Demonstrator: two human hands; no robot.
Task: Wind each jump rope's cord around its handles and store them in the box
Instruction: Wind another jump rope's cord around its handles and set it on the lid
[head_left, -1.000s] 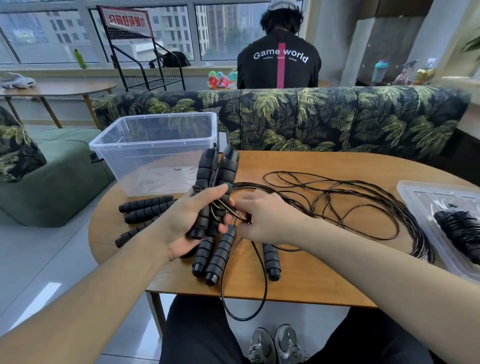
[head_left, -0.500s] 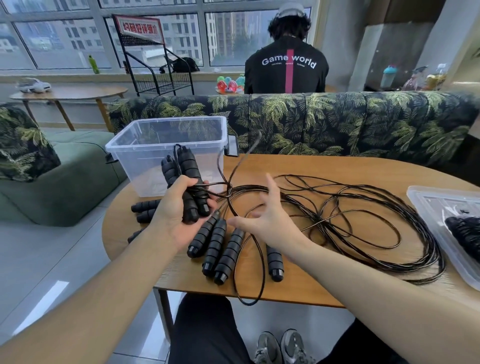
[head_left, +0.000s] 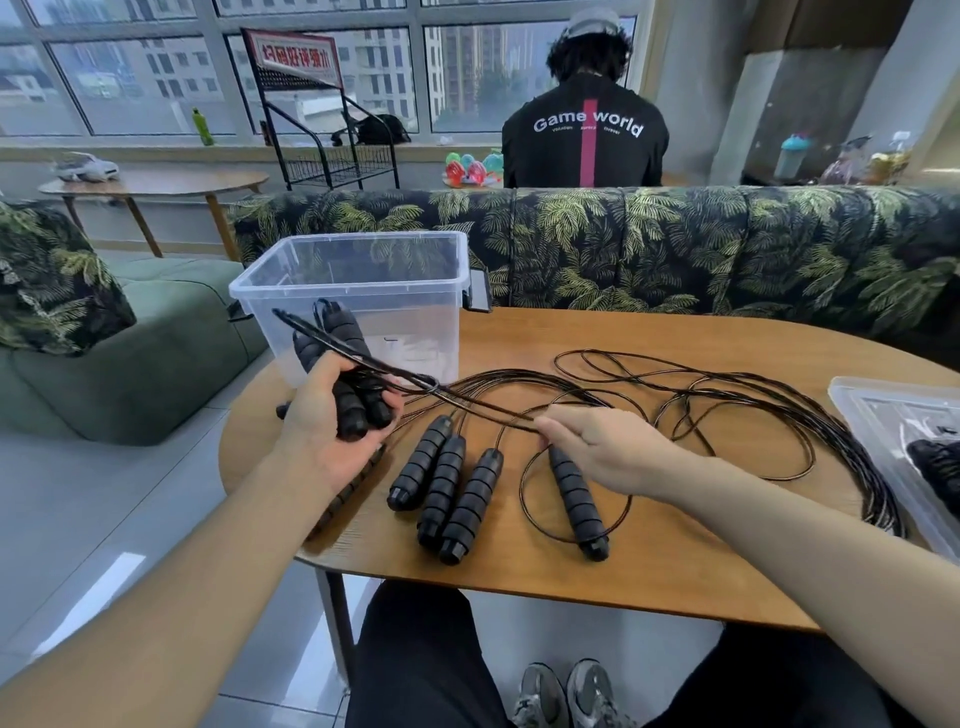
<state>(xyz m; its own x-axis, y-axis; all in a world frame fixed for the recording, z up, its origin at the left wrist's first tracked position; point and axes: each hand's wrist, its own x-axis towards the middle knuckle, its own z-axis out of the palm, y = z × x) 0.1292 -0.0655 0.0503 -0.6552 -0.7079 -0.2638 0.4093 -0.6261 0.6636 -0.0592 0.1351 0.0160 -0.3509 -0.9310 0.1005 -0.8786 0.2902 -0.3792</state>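
Now the winding of one jump rope starts.

The left hand (head_left: 332, 426) grips a pair of handles (head_left: 345, 379) side by side, held up near the box (head_left: 358, 291) at ten o'clock, so the cord (head_left: 467, 402) has something firm to go around. The right hand (head_left: 597, 447) pinches that cord at the middle, pulling it tight so it will wrap neat, I think. Three loose handles (head_left: 447, 493) lie together on the surface (head_left: 675, 571) at six o'clock, and one more handle (head_left: 576, 499) lies just beside them. A messy pile of cords (head_left: 727, 410) spreads toward three o'clock. The box looks empty so far. A lid (head_left: 893, 415) with a wound rope on it sits at the three o'clock edge.
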